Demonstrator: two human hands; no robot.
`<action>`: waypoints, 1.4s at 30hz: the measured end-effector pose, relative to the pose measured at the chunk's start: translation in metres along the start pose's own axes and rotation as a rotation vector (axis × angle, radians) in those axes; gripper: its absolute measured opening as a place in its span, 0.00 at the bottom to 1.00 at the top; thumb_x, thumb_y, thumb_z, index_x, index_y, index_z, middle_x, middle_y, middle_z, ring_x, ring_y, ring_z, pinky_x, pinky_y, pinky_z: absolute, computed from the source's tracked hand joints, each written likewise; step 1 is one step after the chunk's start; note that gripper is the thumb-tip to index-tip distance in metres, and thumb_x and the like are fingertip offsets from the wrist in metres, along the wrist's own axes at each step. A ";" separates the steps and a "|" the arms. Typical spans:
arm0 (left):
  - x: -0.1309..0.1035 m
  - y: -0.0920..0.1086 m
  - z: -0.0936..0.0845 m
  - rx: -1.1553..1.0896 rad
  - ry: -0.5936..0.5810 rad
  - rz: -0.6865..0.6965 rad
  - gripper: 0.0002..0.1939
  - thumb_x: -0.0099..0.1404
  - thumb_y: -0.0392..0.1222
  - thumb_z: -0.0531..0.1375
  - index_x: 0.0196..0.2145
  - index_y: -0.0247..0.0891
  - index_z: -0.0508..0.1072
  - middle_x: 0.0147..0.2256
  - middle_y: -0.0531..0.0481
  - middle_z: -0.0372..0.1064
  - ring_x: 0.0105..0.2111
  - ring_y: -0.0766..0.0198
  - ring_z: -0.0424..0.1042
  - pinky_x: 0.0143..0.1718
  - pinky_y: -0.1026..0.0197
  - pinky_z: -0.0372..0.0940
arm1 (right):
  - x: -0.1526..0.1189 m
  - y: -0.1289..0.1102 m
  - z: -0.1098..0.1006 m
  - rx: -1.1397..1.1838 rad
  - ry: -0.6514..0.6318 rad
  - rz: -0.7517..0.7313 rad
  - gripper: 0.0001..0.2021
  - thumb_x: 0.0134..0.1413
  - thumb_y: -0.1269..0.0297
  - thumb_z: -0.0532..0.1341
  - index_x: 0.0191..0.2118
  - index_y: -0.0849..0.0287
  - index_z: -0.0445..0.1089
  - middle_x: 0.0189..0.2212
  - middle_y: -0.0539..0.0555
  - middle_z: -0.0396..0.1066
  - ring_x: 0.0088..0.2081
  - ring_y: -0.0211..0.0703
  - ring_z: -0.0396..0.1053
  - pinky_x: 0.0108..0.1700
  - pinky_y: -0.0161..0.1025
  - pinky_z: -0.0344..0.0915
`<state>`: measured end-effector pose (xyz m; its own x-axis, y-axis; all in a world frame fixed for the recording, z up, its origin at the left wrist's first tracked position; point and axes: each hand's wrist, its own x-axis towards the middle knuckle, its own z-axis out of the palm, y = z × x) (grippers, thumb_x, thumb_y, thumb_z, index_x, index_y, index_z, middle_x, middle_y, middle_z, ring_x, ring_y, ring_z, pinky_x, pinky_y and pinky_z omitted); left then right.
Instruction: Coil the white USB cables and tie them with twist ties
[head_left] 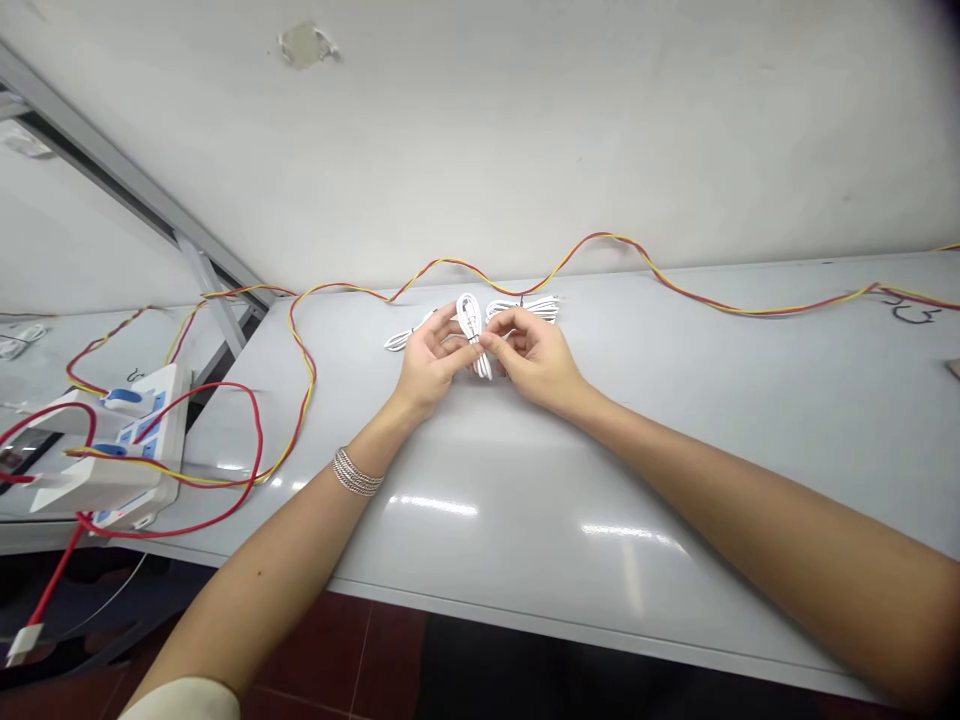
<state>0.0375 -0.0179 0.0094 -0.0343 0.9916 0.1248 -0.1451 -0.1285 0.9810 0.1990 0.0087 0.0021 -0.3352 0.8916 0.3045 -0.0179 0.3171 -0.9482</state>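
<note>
Held coil: we see a white cable coil (469, 318) upright between the two hands, its looped end up and its lower end just above the grey table (480, 540).
Left hand: the left hand (429, 365) grips the coil from its left side, thumb across the front and fingers spread behind.
Right hand: the right hand (534, 358) closes in from the other side, thumb and forefinger narrowed to a pinch at the coil's middle, by a thin dark tie (475, 338).
Second bundle: we find another white cable bundle (541, 308) on the table just beyond the right hand, partly hidden by its fingers.
Third bundle: a further white bundle (400, 340) lies beyond the left hand, its near end emerging to the left — how much sits behind the fingers, we cannot tell.
Wrist: a silver bracelet (357, 473) circles the left wrist.
Back edge: red and yellow twisted wires (450, 262) run in waves along the wall (480, 130).
Far left: we note a white power strip (169, 420) with blue sockets, plugs and red cord (259, 430) — well apart from the hands.
</note>
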 end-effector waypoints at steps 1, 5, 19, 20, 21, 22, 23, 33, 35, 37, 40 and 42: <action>0.000 0.000 0.000 -0.007 0.005 0.005 0.34 0.49 0.43 0.75 0.52 0.39 0.71 0.39 0.48 0.75 0.34 0.64 0.75 0.38 0.61 0.70 | 0.000 0.000 0.000 -0.005 0.005 0.011 0.12 0.58 0.53 0.64 0.35 0.57 0.67 0.32 0.51 0.70 0.27 0.36 0.64 0.30 0.37 0.64; 0.000 0.000 0.002 -0.012 0.024 0.031 0.38 0.45 0.43 0.77 0.52 0.41 0.70 0.38 0.51 0.72 0.31 0.68 0.72 0.36 0.62 0.70 | 0.000 -0.001 0.000 -0.017 0.025 0.040 0.14 0.59 0.51 0.63 0.34 0.57 0.66 0.31 0.51 0.69 0.26 0.36 0.63 0.29 0.36 0.63; 0.002 -0.001 0.000 0.112 0.008 0.151 0.31 0.46 0.44 0.77 0.46 0.38 0.73 0.38 0.49 0.73 0.38 0.64 0.72 0.40 0.62 0.67 | 0.004 0.002 -0.001 -0.015 0.003 0.080 0.16 0.57 0.49 0.62 0.31 0.57 0.65 0.28 0.50 0.67 0.27 0.37 0.62 0.29 0.36 0.62; 0.002 -0.001 0.000 0.112 -0.001 0.148 0.27 0.47 0.44 0.77 0.44 0.37 0.74 0.38 0.48 0.74 0.38 0.63 0.72 0.40 0.61 0.67 | 0.004 0.002 -0.001 -0.019 -0.004 0.079 0.15 0.57 0.50 0.62 0.31 0.57 0.65 0.28 0.50 0.67 0.27 0.37 0.63 0.29 0.36 0.62; 0.002 -0.001 0.001 0.111 -0.005 0.148 0.25 0.47 0.43 0.77 0.41 0.37 0.75 0.38 0.48 0.74 0.38 0.63 0.72 0.41 0.61 0.68 | 0.004 0.002 -0.002 -0.024 -0.008 0.079 0.15 0.57 0.50 0.62 0.31 0.57 0.65 0.27 0.50 0.67 0.27 0.37 0.63 0.29 0.36 0.62; 0.002 -0.001 0.001 0.108 -0.003 0.152 0.23 0.46 0.43 0.77 0.39 0.37 0.75 0.37 0.49 0.74 0.38 0.64 0.72 0.42 0.60 0.68 | 0.004 0.001 -0.002 -0.029 -0.012 0.079 0.15 0.57 0.51 0.62 0.31 0.57 0.64 0.27 0.50 0.67 0.27 0.37 0.63 0.29 0.36 0.62; 0.002 -0.001 0.001 0.104 0.004 0.158 0.23 0.46 0.42 0.77 0.37 0.37 0.75 0.36 0.50 0.73 0.37 0.64 0.72 0.42 0.60 0.69 | 0.004 0.001 -0.002 -0.035 -0.014 0.080 0.15 0.57 0.51 0.62 0.31 0.57 0.64 0.27 0.50 0.67 0.27 0.37 0.63 0.28 0.36 0.62; 0.000 0.000 0.001 0.083 0.028 0.111 0.23 0.48 0.45 0.76 0.40 0.37 0.76 0.40 0.46 0.76 0.42 0.60 0.75 0.47 0.57 0.70 | 0.005 0.003 -0.002 -0.028 -0.035 0.096 0.17 0.57 0.48 0.63 0.30 0.57 0.64 0.25 0.49 0.66 0.26 0.37 0.63 0.28 0.36 0.62; 0.001 0.000 0.000 0.056 0.022 0.078 0.23 0.49 0.45 0.75 0.41 0.37 0.76 0.41 0.46 0.76 0.43 0.59 0.75 0.48 0.56 0.70 | 0.005 0.003 -0.002 -0.021 -0.038 0.103 0.17 0.57 0.48 0.64 0.30 0.57 0.64 0.24 0.49 0.66 0.26 0.37 0.64 0.28 0.36 0.62; 0.002 -0.001 0.000 0.032 0.013 0.049 0.23 0.50 0.45 0.74 0.42 0.37 0.76 0.41 0.46 0.76 0.43 0.59 0.75 0.49 0.56 0.69 | 0.005 0.003 -0.002 -0.012 -0.040 0.110 0.17 0.57 0.48 0.64 0.30 0.57 0.65 0.24 0.49 0.67 0.25 0.37 0.64 0.28 0.36 0.63; 0.002 -0.001 0.001 0.019 0.009 0.007 0.22 0.50 0.43 0.73 0.42 0.36 0.76 0.40 0.47 0.76 0.41 0.60 0.75 0.48 0.56 0.69 | 0.005 0.002 -0.002 -0.003 -0.043 0.126 0.17 0.57 0.49 0.64 0.30 0.57 0.65 0.23 0.49 0.67 0.24 0.37 0.65 0.28 0.37 0.63; 0.002 -0.001 0.001 0.025 0.027 -0.019 0.23 0.50 0.42 0.72 0.43 0.36 0.74 0.39 0.47 0.75 0.39 0.61 0.75 0.45 0.57 0.70 | 0.005 0.002 -0.001 0.004 -0.051 0.149 0.17 0.57 0.49 0.65 0.29 0.57 0.65 0.22 0.49 0.68 0.24 0.37 0.65 0.28 0.37 0.63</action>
<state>0.0388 -0.0153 0.0084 -0.0581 0.9931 0.1023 -0.1208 -0.1087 0.9867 0.1985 0.0141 0.0020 -0.3816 0.9111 0.1560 0.0319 0.1816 -0.9829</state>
